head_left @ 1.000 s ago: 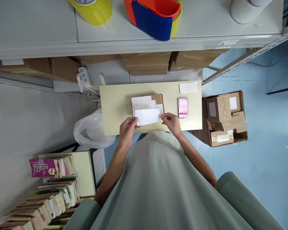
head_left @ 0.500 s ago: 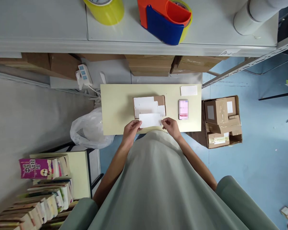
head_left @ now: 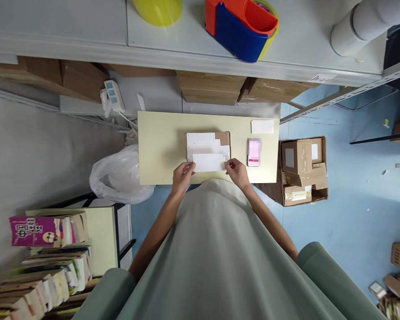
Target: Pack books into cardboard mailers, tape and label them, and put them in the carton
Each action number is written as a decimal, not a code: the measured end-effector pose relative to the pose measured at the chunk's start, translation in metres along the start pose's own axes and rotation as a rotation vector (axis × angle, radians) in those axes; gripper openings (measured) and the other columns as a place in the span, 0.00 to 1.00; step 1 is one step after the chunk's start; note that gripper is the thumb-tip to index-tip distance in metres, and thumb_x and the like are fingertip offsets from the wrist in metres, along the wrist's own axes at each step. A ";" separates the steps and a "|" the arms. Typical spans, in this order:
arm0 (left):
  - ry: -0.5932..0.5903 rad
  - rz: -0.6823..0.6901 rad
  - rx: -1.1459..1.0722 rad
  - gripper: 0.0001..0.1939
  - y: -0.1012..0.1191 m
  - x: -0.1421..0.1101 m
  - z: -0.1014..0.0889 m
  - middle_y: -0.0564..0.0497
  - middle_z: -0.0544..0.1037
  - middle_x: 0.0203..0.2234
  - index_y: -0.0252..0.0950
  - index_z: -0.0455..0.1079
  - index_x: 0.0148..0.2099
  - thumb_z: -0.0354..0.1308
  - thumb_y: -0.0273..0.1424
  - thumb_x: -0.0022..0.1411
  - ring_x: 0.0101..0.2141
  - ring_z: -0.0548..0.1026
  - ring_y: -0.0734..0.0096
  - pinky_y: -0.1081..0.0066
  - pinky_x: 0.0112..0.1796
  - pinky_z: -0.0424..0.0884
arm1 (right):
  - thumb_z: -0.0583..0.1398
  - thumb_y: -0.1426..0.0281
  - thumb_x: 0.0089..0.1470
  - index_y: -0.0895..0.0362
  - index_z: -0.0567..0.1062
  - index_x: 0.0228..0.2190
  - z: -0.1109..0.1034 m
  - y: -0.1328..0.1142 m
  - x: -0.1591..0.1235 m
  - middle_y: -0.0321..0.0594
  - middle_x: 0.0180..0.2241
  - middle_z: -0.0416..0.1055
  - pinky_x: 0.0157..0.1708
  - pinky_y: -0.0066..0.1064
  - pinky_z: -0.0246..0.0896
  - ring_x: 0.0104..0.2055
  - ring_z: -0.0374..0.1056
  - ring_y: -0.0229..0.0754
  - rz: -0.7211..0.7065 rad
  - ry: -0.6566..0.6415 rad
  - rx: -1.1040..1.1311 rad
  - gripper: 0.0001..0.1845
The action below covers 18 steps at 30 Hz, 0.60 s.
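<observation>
Compared with half a second earlier, the white rectangular paper slip (head_left: 209, 163) has been shifted slightly away from the body, further over the near side of the brown rectangular cardboard piece (head_left: 225, 139) on the pale-yellow tabletop (head_left: 163, 155); handling is judged unfinished. Its left end is pinched by the left hand (head_left: 182, 176). The fingers of the right hand (head_left: 238, 173) are bunched at its right end; whether it is gripped cannot be told. Slip markings are illegible; the cardboard's near edge is hidden.
</observation>
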<state>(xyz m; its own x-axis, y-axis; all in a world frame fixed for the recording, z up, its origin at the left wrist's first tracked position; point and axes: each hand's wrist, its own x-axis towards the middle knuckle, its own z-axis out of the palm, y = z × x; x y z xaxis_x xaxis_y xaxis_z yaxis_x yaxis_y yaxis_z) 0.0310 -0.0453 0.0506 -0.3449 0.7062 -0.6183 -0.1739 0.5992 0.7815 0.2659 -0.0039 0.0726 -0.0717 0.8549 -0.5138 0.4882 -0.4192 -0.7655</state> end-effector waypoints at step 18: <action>0.105 0.137 0.363 0.16 -0.015 0.079 0.025 0.42 0.85 0.39 0.33 0.80 0.43 0.60 0.41 0.67 0.34 0.83 0.59 0.65 0.39 0.76 | 0.60 0.62 0.72 0.56 0.81 0.39 0.012 -0.011 0.074 0.46 0.42 0.85 0.41 0.30 0.66 0.45 0.80 0.47 0.098 0.009 -0.365 0.14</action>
<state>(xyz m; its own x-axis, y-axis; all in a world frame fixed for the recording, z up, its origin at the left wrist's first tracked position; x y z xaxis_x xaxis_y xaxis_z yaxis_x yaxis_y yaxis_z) 0.0296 0.0105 -0.0119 -0.4377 0.7579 -0.4837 0.2112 0.6096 0.7640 0.2447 0.0603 0.0381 -0.0027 0.8194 -0.5731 0.7704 -0.3637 -0.5236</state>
